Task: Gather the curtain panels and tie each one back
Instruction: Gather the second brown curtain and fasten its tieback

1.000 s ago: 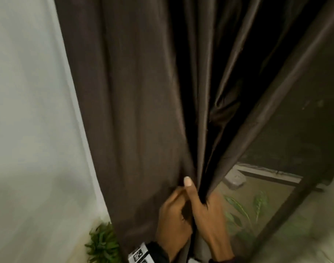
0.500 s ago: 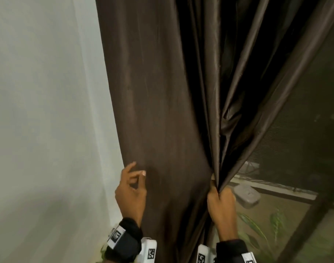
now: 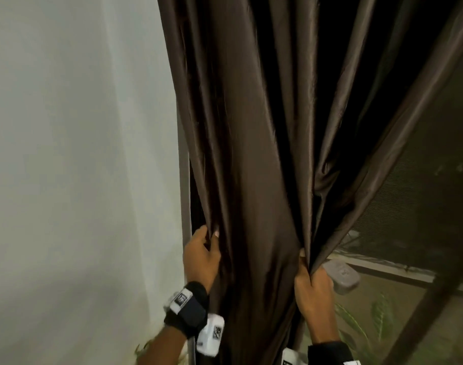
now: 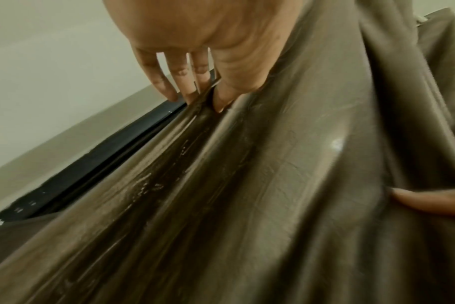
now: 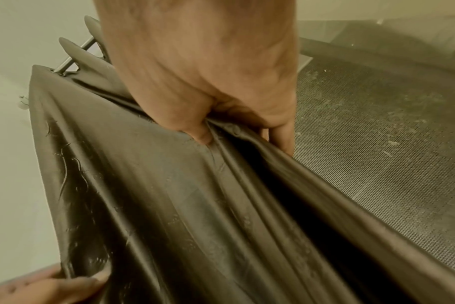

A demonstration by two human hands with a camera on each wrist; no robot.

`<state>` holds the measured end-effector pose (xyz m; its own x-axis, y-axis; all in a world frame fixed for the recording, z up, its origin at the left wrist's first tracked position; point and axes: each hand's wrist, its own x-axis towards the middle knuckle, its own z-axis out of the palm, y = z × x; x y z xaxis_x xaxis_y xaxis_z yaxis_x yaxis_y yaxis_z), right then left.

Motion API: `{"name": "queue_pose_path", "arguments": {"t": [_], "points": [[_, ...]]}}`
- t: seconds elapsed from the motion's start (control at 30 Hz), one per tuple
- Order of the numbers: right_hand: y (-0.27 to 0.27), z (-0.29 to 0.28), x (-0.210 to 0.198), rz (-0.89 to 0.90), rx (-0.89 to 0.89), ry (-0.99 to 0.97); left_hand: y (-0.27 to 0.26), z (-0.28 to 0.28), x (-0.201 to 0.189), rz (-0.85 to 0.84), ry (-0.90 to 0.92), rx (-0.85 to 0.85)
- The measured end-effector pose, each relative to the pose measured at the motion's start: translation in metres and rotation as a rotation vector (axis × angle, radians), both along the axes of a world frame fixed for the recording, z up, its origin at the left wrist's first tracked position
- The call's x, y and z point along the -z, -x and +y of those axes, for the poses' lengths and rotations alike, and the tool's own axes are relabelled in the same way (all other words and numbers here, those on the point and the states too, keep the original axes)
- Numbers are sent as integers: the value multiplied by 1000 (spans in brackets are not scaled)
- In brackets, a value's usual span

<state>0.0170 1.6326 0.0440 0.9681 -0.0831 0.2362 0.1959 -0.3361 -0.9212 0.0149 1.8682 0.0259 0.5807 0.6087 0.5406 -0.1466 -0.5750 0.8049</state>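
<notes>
A dark brown satin curtain panel (image 3: pixel 262 159) hangs in long folds from a metal rod (image 5: pixel 73 55) beside a white wall. My left hand (image 3: pixel 201 256) holds the panel's left edge at waist height, thumb in front and fingers behind the fabric (image 4: pixel 286 164). My right hand (image 3: pixel 313 285) grips the bunched folds at the panel's right edge, fingers curled round the cloth (image 5: pixel 234 131). The two hands stand apart with the panel's width between them. No tie-back shows in any view.
A white wall (image 3: pixel 80 154) lies to the left. Behind the curtain is a dark window screen (image 3: pixel 422 193) with a dark frame (image 4: pixel 91 160). Below right are a grey box (image 3: pixel 342 276) on a ledge and green plant leaves (image 3: pixel 380 314).
My left hand let go beside the right hand, moved left across the panel and took hold of its left edge. The right hand kept its grip on the folds.
</notes>
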Motion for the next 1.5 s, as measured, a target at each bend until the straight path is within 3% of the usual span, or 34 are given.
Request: {"name": "queue_pose_path", "arguments": {"t": [0.17, 0.3, 0.37, 0.43, 0.53, 0.6, 0.7, 0.77, 0.87, 0.97, 1.07, 1.13, 1.23, 1.5], "points": [[0, 12, -2, 21, -92, -7, 28, -76, 12, -39, -314, 108], [28, 29, -31, 70, -296, -171, 48, -113, 5, 26, -439, 351], [28, 17, -21, 57, -253, -188, 58, -126, 14, 94, -437, 407], [15, 14, -21, 16, -160, -178, 64, -112, 15, 53, -392, 407], [-7, 14, -20, -21, -110, -131, 55, -84, 14, 21, -131, 357], [-16, 11, -17, -43, -98, -113, 52, -77, 17, 220, -46, 468], [-23, 5, -6, -37, -78, -29, 56, -74, 44, 693, -152, 700], [-21, 1, -7, -35, -92, -9, 58, -77, 63, 766, -138, 735], [-15, -4, -16, -17, -130, -11, 63, -90, 73, 698, 21, 639], [-10, -8, -19, 14, -172, 1, 60, -96, 76, 463, 29, 519], [-17, -15, -10, -8, -161, 34, 64, -93, 74, 345, 15, 573], [-23, -20, -7, -45, -137, 47, 72, -94, 67, 354, 81, 669], [-28, -27, -11, -69, -136, 91, 83, -94, 67, 461, 326, 789], [-29, -28, -4, -88, -145, 90, 93, -98, 78, 363, 225, 667]]}}
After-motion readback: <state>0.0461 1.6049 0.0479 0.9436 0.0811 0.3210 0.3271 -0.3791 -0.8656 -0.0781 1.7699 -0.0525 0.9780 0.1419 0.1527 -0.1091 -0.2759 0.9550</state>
